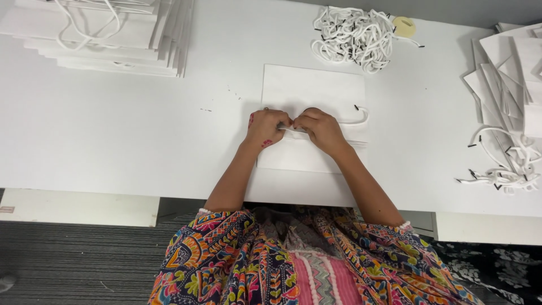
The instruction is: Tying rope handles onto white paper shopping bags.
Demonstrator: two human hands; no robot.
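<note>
White table (113, 130) holds several things round the work: top left a stack of flat white paper bags (107, 34) w/ cord handles lying on top; top centre a tangled heap of white cords (353, 36) w/ black tips, and touching its right side a small pale yellow round thing (404, 26), prob. a tape roll; far right a loose fan of more flat white bags (508, 79), w/ a few black-tipped loose cords (502, 164) below them nr the table edge. None of it lies between the hands and the work; piles are well apart from the centre. Centre: a flat white bag (313, 93) lies straight in front of the person, near edge reaching the table's near edge. Left hand (265, 127) and right hand (320, 129) are knuckles-up, fingers curled in, fingertips meeting at the middle of the bag; both pinch at a white cord handle (357, 117) there, exact grip hidden under the knuckles. The cord loops out to the right of the right hand, black tip showing at its far end. Bag's long axis runs away from the person, towards the cord heap; which end is the mouth, can't tell. Sleeves are a multi-colour print.
</note>
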